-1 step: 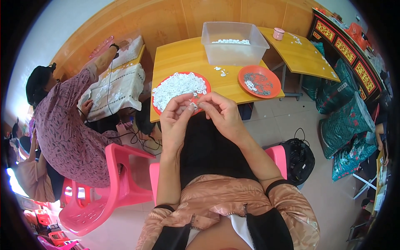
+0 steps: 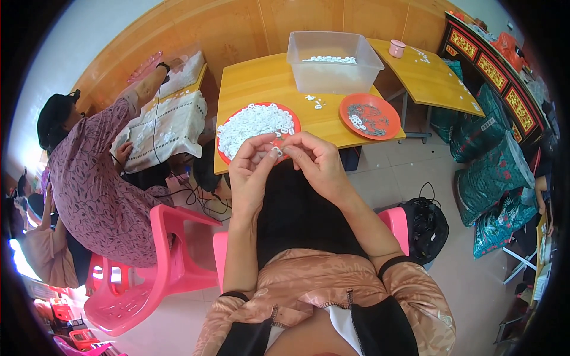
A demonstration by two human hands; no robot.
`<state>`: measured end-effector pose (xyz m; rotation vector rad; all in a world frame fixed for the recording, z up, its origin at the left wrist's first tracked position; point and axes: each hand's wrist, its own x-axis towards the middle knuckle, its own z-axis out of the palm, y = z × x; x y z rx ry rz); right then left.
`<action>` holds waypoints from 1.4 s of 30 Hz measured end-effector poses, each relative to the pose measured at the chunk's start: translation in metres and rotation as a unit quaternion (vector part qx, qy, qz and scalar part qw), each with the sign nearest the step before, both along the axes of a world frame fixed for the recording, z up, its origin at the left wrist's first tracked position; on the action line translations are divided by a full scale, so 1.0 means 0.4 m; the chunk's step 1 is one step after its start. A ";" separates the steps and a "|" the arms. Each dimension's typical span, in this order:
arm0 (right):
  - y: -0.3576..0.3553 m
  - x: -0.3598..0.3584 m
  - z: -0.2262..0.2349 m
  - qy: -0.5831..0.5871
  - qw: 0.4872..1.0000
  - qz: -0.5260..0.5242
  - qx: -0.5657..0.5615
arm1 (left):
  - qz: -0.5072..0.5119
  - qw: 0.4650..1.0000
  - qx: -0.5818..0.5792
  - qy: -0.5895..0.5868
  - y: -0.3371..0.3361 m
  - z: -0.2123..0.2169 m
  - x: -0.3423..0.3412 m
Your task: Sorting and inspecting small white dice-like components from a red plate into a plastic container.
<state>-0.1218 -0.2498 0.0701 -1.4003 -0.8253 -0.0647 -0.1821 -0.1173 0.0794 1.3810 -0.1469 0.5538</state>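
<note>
My left hand (image 2: 252, 172) and my right hand (image 2: 317, 163) meet in front of the near edge of the table, thumbs and fingers pinched. A small white plastic piece (image 2: 278, 152) shows at the left fingertips. Whatever the right fingertips pinch is too small to make out. Just beyond my hands is a red plate (image 2: 222, 148) heaped with white oval plastic pieces (image 2: 255, 123). To its right an orange-red dish (image 2: 389, 111) holds thin grey metal pieces (image 2: 371, 113) and a small cluster of white pieces (image 2: 357, 122).
A clear plastic bin (image 2: 335, 74) with white pieces stands at the back of the yellow table (image 2: 249, 83). On the left a person (image 2: 107, 172) works beside a cloth-covered surface (image 2: 166, 127), near a pink chair (image 2: 160, 267). Green sacks (image 2: 493, 178) and a black bag (image 2: 424, 228) lie right.
</note>
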 end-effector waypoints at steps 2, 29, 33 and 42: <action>0.000 0.000 0.000 -0.005 1.000 -0.003 -0.006 | -0.002 1.000 -0.004 -0.003 -0.003 0.003 -0.001; 0.011 0.009 0.002 -0.063 0.996 -0.035 -0.050 | 0.035 0.998 0.059 -0.008 0.009 0.001 0.010; 0.017 0.021 -0.004 -0.140 0.986 -0.074 -0.055 | 0.073 0.990 0.123 -0.002 0.011 -0.003 0.014; 0.022 0.035 -0.013 -0.077 0.993 -0.053 -0.074 | 0.093 0.985 0.148 -0.003 0.021 -0.045 0.049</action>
